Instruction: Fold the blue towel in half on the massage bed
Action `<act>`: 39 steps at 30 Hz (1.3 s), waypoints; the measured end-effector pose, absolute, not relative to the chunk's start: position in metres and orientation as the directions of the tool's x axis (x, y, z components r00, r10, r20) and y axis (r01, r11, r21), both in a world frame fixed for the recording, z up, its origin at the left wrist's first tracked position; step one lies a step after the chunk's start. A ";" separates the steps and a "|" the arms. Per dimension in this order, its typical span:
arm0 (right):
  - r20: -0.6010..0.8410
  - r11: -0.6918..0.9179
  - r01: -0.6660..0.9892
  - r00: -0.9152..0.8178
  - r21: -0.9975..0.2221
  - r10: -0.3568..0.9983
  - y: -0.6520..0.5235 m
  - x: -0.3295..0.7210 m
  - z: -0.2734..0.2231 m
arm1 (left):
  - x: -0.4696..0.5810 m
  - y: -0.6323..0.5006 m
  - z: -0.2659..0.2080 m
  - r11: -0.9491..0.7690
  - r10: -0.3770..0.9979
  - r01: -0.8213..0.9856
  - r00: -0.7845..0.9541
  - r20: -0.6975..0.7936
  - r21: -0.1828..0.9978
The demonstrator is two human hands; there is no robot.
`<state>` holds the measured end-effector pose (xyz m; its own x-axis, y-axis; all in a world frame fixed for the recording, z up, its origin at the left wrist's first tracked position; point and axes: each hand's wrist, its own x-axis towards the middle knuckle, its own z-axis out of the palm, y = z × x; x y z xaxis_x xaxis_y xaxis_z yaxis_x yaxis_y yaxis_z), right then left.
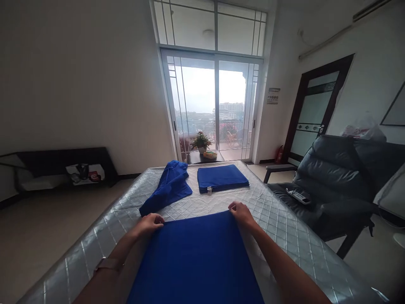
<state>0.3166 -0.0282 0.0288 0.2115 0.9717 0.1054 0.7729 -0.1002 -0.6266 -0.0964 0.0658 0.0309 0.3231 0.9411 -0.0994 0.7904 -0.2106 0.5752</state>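
A flat blue cloth [196,257] stretches toward me over the quilted mattress [278,219]. My left hand [151,223] pinches its far left corner, fingers closed. At the far right corner, my right hand [239,214] grips the same cloth between thumb and fingers. Beyond it, a crumpled blue cloth [171,185] lies on the left, close to my left hand. A neat stack of folded blue cloths [223,177] with a small white tag rests on the right, past my right hand.
To the right stands a dark armchair [341,181] with a power strip [298,196] on its seat. A small table with a potted plant [201,141] is past the mattress's far end, before a sliding glass door [196,97]. A black rack [63,162] sits along the left wall.
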 end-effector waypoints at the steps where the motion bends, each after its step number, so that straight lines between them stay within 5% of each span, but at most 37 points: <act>1: 0.108 -0.095 0.762 0.211 -0.641 0.971 -0.026 0.318 0.029 | -0.096 0.066 0.033 -0.200 0.941 0.790 0.320 -0.112 0.580; 11: 0.114 -0.150 0.706 0.313 -0.692 0.943 0.010 0.329 0.029 | -0.083 0.079 0.043 -0.122 0.987 0.754 0.161 -0.002 0.646; 19: 0.157 -0.112 0.687 0.316 -0.718 0.936 0.011 0.326 0.009 | -0.092 0.094 0.017 -0.042 0.996 0.547 0.094 -0.012 0.836; 31: 0.150 -0.144 0.629 0.389 -0.764 0.909 0.013 0.329 0.007 | -0.092 0.091 0.028 -0.016 0.976 0.454 0.202 -0.086 0.891; 39: 0.156 -0.139 0.613 0.402 -0.778 0.903 0.016 0.331 0.004 | -0.093 0.094 0.023 0.028 0.992 0.446 0.097 -0.080 0.895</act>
